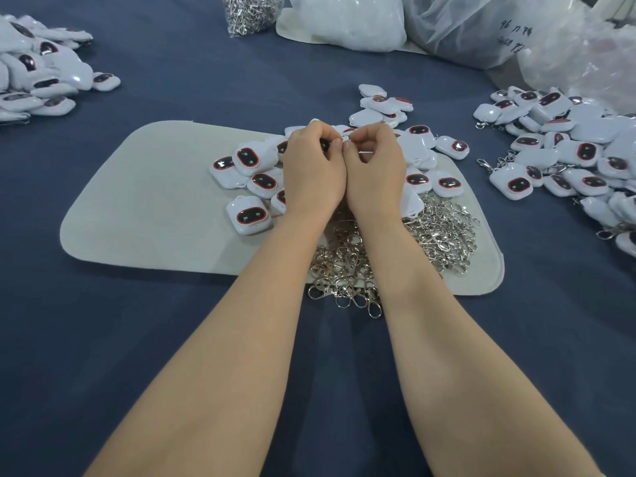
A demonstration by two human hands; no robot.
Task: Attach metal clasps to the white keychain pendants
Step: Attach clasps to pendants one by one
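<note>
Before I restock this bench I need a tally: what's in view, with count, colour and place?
cloth: one, dark blue, covers the table
mat: one, pale beige, centre
mat pendants: overlapping pile, white with dark faces, far part of mat
clasps: loose heap, silver, near right of mat, a few spilling onto cloth
left pile: many pendants, white, far left
right pile: many pendants, white, several with clasps on, right
clasp bag: one, clear, far edge
bags: several, white and clear, far right
left hand: over the mat, grips a pendant, mostly hidden
right hand: beside it, fingers pinch a clasp
</note>
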